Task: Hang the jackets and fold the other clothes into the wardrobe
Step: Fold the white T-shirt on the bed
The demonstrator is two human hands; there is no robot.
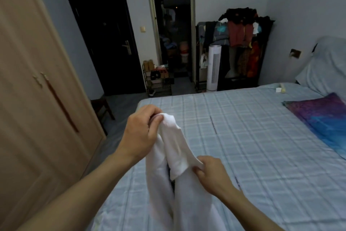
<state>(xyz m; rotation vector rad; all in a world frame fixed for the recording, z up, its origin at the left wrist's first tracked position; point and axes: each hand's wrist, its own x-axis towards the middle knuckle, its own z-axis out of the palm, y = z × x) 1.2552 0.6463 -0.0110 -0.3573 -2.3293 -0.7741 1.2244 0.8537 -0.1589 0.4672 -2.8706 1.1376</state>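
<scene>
The left hand (142, 129) and right hand (209, 172) pinch limp white garment (176, 153) over quilted bed (252, 137).

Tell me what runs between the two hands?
In the head view, a white garment spans the gap: the left hand pinches its upper end, the right hand a lower edge, above the bed.

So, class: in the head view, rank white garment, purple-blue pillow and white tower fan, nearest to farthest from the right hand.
1. white garment, in the right hand.
2. purple-blue pillow, on bed, right.
3. white tower fan, beyond the bed.
</scene>
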